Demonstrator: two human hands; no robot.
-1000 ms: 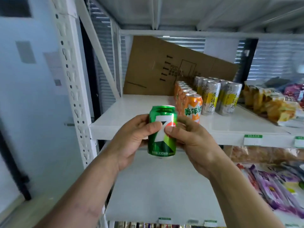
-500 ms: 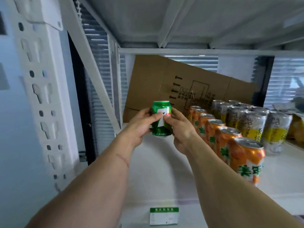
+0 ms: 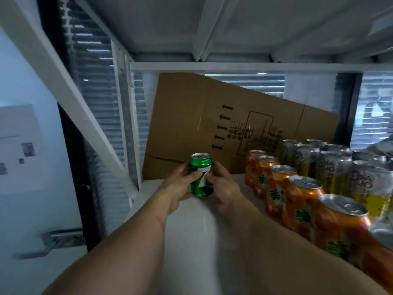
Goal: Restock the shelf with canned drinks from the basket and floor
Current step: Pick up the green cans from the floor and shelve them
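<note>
Both my hands, left hand (image 3: 180, 184) and right hand (image 3: 225, 186), pinch an upright green can (image 3: 201, 177) at the shelf (image 3: 191, 241) rear. A clumsy release could topple it (orange cans (image 3: 276, 188) stand near).

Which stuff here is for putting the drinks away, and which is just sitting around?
For the job:
green can, held by left hand and right hand
white shelf
orange cans
silver cans

Just lying about:
cardboard sheet leaning at the back

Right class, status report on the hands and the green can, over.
Both hands, left hand and right hand, gripping green can. Can upright, at shelf rear. Cardboard behind; orange cans right.
</note>
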